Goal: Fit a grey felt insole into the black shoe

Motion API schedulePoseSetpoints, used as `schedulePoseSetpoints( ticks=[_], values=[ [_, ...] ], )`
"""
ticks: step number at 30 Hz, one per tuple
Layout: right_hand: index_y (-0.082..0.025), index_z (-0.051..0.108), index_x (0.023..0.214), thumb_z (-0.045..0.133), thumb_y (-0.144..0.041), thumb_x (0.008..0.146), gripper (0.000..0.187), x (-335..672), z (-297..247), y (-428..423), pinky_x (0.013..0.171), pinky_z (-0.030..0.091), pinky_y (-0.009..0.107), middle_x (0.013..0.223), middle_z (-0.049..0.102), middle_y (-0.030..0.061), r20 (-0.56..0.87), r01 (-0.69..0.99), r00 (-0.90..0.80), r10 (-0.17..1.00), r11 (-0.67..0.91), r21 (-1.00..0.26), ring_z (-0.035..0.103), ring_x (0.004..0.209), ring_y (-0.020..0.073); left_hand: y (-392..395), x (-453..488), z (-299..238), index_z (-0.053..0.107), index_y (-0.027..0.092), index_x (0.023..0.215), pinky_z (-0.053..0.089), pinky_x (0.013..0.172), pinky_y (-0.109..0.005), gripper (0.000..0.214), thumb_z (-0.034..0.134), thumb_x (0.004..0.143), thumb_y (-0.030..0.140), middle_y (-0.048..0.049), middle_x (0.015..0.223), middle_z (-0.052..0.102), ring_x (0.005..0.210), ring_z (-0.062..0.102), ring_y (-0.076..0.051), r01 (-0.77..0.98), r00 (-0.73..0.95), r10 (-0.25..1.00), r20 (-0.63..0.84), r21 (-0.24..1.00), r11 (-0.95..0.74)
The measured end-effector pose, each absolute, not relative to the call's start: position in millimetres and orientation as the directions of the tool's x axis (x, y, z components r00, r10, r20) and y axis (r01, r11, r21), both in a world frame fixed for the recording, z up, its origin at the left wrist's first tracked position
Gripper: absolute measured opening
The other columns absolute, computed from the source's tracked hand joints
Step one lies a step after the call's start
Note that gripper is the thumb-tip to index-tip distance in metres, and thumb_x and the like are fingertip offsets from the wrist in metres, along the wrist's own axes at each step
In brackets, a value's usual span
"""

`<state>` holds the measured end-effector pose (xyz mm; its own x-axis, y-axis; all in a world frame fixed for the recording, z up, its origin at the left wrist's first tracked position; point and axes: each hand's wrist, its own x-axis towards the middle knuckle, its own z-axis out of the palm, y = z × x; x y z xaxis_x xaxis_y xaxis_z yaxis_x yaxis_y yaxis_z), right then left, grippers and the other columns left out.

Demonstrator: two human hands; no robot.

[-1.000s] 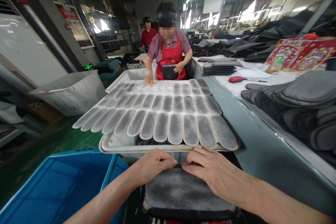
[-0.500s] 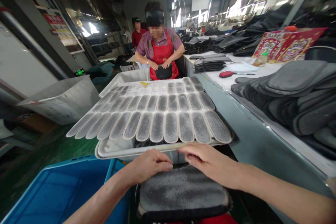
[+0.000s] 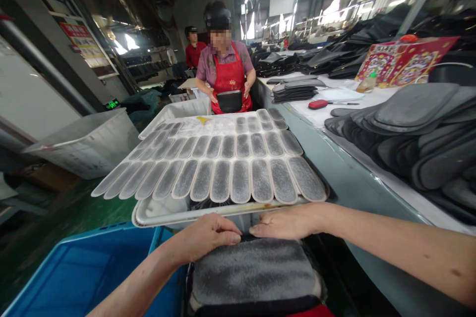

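A dark grey panel with rounded corners, a whitish, chalky-looking face and black material round its edges lies close in front of me. My left hand is closed at its far left edge, thumb on the near side and fingers curled over behind. At the middle of the same edge, my right hand is also closed, its thumb almost touching the left one. Both sets of fingertips are partly hidden behind the black edging. Just beyond my hands are rows of oblong grey pieces on a board.
The board rests over a white plastic tub. A blue crate stands at lower left. Along the right runs a table with stacked dark panels and a red-handled tool. A co-worker in a red apron faces me, with a black pouch.
My right hand has shifted down onto the panel's far edge, nearer my left hand, and its forearm has swung up. The panel has tilted slightly. The co-worker's hands have moved apart around the black pouch.
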<state>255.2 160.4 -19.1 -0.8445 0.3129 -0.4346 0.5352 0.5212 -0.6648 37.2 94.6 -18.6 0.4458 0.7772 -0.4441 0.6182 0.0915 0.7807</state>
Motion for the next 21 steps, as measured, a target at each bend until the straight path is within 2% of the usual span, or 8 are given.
schedulePoseSetpoints(
  ticks=[4,7,9,11,13,16,19,21],
  values=[
    [-0.019,0.059,0.062,0.035,-0.034,0.096,0.043,265.5,-19.5,154.8,0.070,0.047,0.033,0.063,0.048,0.0012,-0.370,0.495,-0.869,0.329,0.553,-0.670,0.051,0.065,0.0177,94.2,36.7,-19.8,0.076,0.019,0.097,0.045,0.076,-0.026,0.027,0.059,0.082,0.034,-0.0006,0.090,0.074,0.086,0.063,-0.020,0.630,0.433,0.770,-0.469,0.768,0.114],
    [-0.017,0.068,0.081,0.039,-0.026,0.094,0.033,274.1,-17.3,150.0,0.086,0.046,0.037,0.079,0.056,0.0051,-0.287,0.459,-0.883,0.371,0.561,-0.689,0.055,0.084,0.0213,91.8,39.1,-18.1,0.065,0.024,0.124,0.048,0.082,-0.030,0.040,0.057,0.085,0.031,-0.0008,0.099,0.075,0.089,0.066,-0.020,0.608,0.430,0.777,-0.461,0.784,0.128],
    [-0.017,0.070,0.096,0.047,-0.023,0.090,0.025,282.7,-16.5,146.4,0.089,0.045,0.036,0.090,0.059,0.0063,-0.246,0.459,-0.872,0.423,0.534,-0.710,0.057,0.092,0.0214,89.9,43.2,-15.2,0.056,0.028,0.134,0.046,0.096,-0.035,0.047,0.055,0.088,0.027,-0.0008,0.117,0.071,0.104,0.064,-0.021,0.584,0.455,0.813,-0.364,0.811,0.036],
    [-0.017,0.068,0.105,0.056,-0.019,0.084,0.024,292.3,-17.2,141.5,0.088,0.046,0.032,0.100,0.062,0.0059,-0.213,0.481,-0.833,0.511,0.480,-0.733,0.059,0.095,0.0202,88.0,48.9,-11.3,0.059,0.030,0.131,0.038,0.109,-0.036,0.041,0.051,0.091,0.022,0.0008,0.132,0.063,0.121,0.057,-0.019,0.579,0.506,0.831,-0.233,0.806,-0.126],
    [-0.017,0.067,0.103,0.061,-0.016,0.079,0.025,300.4,-18.8,135.0,0.081,0.046,0.029,0.098,0.064,0.0041,-0.187,0.518,-0.762,0.620,0.412,-0.750,0.060,0.091,0.0190,85.6,55.0,-7.2,0.064,0.031,0.125,0.038,0.111,-0.035,0.037,0.046,0.094,0.019,0.0021,0.133,0.063,0.125,0.056,-0.017,0.601,0.552,0.816,-0.173,0.761,-0.245],
    [-0.018,0.065,0.089,0.063,-0.011,0.076,0.014,307.3,-19.8,123.9,0.074,0.043,0.027,0.087,0.064,0.0004,-0.142,0.549,-0.661,0.737,0.345,-0.761,0.060,0.082,0.0168,79.4,62.3,-2.3,0.066,0.032,0.122,0.040,0.111,-0.034,0.040,0.042,0.095,0.014,0.0034,0.128,0.066,0.119,0.060,-0.016,0.665,0.555,0.815,-0.169,0.679,-0.312],
    [-0.017,0.065,0.079,0.062,-0.004,0.076,0.014,309.9,-17.3,113.8,0.077,0.043,0.028,0.084,0.063,0.0000,-0.050,0.502,-0.655,0.754,0.384,-0.775,0.060,0.082,0.0158,69.9,66.7,-0.5,0.063,0.029,0.126,0.040,0.111,-0.028,0.049,0.041,0.089,0.004,0.0033,0.131,0.064,0.122,0.058,-0.013,0.705,0.537,0.828,-0.161,0.624,-0.336],
    [-0.018,0.067,0.081,0.055,-0.004,0.084,0.019,312.0,-15.0,107.9,0.080,0.044,0.028,0.088,0.063,0.0019,0.020,0.451,-0.700,0.714,0.463,-0.763,0.060,0.087,0.0158,63.8,69.1,-1.4,0.059,0.025,0.131,0.041,0.110,-0.025,0.056,0.039,0.085,0.001,0.0013,0.135,0.062,0.125,0.056,-0.012,0.729,0.522,0.836,-0.167,0.596,-0.335]
  ],
)
